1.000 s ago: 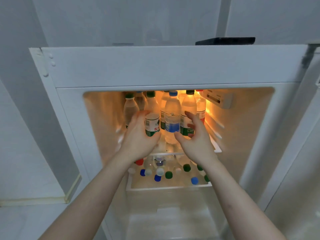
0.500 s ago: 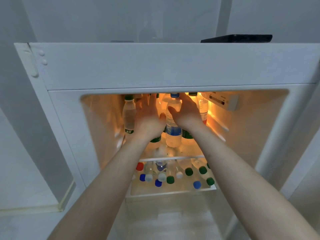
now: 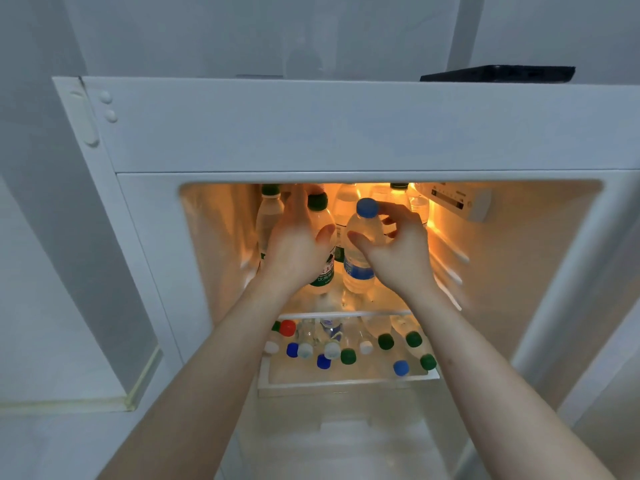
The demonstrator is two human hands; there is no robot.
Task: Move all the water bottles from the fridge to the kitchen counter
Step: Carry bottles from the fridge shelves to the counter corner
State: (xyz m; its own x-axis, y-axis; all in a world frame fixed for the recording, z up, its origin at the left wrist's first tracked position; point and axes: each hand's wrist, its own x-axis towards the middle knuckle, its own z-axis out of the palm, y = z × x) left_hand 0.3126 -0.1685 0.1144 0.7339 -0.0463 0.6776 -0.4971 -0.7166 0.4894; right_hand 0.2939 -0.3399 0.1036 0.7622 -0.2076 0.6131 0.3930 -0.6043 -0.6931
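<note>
Landmark: the upper glass shelf (image 3: pixel 346 312) of the open fridge (image 3: pixel 346 126).

1. Below and in front of the shelf, many bottles (image 3: pixel 346 344) lie in the lower tray, caps toward the viewer. Leave these for later passes.
2. On the shelf, front row: the left hand (image 3: pixel 294 244) is wrapped round the green-capped bottle (image 3: pixel 322 237), thumb across its front. The right hand (image 3: pixel 398 251) curls about the blue-capped bottle (image 3: pixel 360 251), thumb at the front, fingers behind near the cap; the bottle tilts toward the viewer.
3. Judged step: lift both bottles clear of the shelf. Grip each at mid-body, not at the cap. Chilled plastic is likely slick with condensation, so firm the grasp before pulling.
4. Draw both straight toward the viewer and slightly down, to pass beneath the fridge's upper frame.
5. Behind the shelf's front row, more bottles (image 3: pixel 270 216) stand upright, close together. Avoid sweeping them with knuckles or elbows; a knocked bottle may topple its neighbours.
6. The bench is not in view
</note>
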